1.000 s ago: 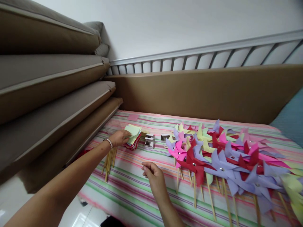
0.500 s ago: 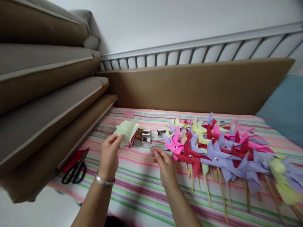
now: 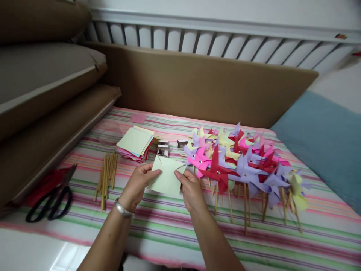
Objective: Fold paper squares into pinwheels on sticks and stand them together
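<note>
A pale green square of paper (image 3: 166,177) with slits running in from its corners is held between both hands. My left hand (image 3: 139,182), with a silver bracelet at the wrist, pinches its left edge under the thumb. On the opposite edge my right hand (image 3: 191,188) grips it the same way. Just beyond lies a stack of coloured paper squares (image 3: 134,141), pale green on top. Two small open boxes (image 3: 163,146) stand behind the held sheet. To the right, many finished paper pinwheels (image 3: 245,173) on wooden sticks lie in a heap.
Loose wooden sticks (image 3: 106,177) lie left of my hand. Black-handled scissors (image 3: 53,201) rest near the left edge, over something red (image 3: 42,186). A pink paper piece (image 3: 138,118) is farther back. Stacked brown cushions (image 3: 50,124) and a brown board (image 3: 197,86) border the striped cloth (image 3: 169,229).
My left hand has brought the pale green paper away from the stack and toward me. My right hand, empty before, now grips its other edge. The camera view has shifted.
</note>
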Action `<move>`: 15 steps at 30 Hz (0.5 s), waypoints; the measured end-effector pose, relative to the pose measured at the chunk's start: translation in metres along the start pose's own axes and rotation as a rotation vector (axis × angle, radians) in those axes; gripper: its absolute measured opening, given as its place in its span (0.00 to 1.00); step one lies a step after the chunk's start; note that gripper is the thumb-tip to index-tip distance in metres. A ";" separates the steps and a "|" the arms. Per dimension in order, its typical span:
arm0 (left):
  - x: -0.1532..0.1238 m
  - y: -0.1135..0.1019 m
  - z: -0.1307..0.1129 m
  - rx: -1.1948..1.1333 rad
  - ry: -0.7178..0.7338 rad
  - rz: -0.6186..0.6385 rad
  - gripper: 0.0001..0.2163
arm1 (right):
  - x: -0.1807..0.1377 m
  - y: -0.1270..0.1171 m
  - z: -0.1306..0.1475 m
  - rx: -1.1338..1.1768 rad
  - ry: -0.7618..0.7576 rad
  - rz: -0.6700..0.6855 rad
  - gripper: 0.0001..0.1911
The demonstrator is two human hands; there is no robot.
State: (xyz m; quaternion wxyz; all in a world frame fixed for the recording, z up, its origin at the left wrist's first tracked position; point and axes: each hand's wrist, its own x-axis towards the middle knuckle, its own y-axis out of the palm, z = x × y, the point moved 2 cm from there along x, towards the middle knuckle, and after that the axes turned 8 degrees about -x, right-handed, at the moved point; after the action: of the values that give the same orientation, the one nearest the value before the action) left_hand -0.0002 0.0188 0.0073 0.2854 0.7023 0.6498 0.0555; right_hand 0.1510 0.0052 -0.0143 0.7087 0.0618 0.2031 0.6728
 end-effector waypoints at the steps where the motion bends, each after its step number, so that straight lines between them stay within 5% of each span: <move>1: 0.001 0.000 0.000 0.001 -0.011 0.021 0.14 | 0.000 0.000 -0.001 -0.006 -0.003 -0.002 0.14; 7: 0.005 -0.005 0.001 0.129 0.108 -0.008 0.12 | 0.006 -0.006 -0.003 -0.188 -0.084 -0.040 0.15; 11: 0.003 -0.006 -0.004 0.390 0.352 -0.063 0.06 | 0.001 -0.015 0.017 -0.632 -0.435 -0.341 0.20; 15: -0.005 0.003 -0.006 0.641 0.571 0.031 0.05 | -0.014 -0.007 0.034 -0.931 -0.660 -0.278 0.21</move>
State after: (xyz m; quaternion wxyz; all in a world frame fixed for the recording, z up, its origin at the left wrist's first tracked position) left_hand -0.0012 0.0159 0.0150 -0.1392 0.7217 0.6764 0.0474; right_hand 0.1704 -0.0029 0.0171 0.7686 -0.0772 -0.3390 0.5370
